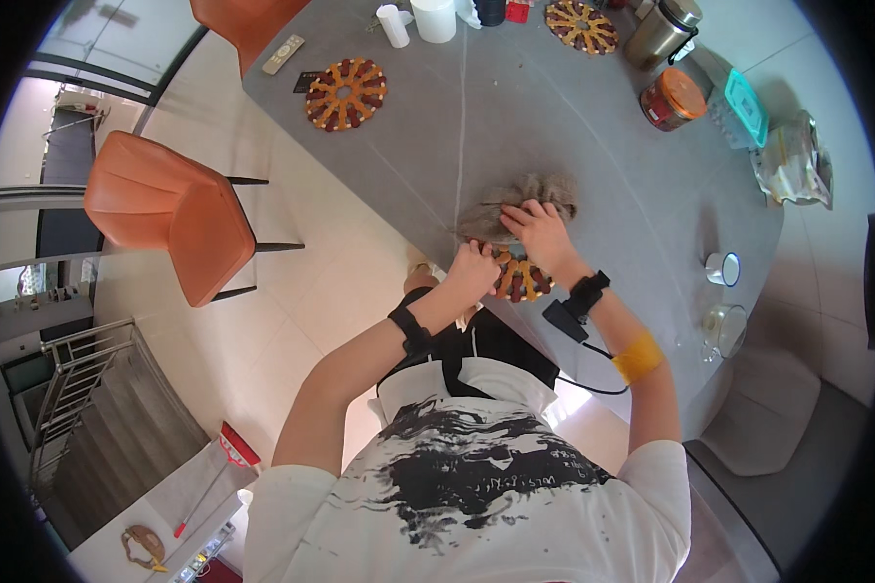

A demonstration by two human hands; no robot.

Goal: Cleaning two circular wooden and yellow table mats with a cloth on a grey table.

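A crumpled brown-grey cloth lies on the grey table near its front edge. My right hand rests on the cloth's near side with its fingers spread over it. Just in front of the cloth is a round trivet of orange and dark red beads, partly covered by the cloth and my hands. My left hand is at the trivet's left side, against the cloth's lower edge, with its fingers curled. Whether its fingertips pinch the cloth or the trivet is hidden.
A matching trivet and a remote control lie at the table's far left. Another trivet, a steel flask and an orange-lidded tub are at the back right. A white cup and a glass mug stand near the right edge.
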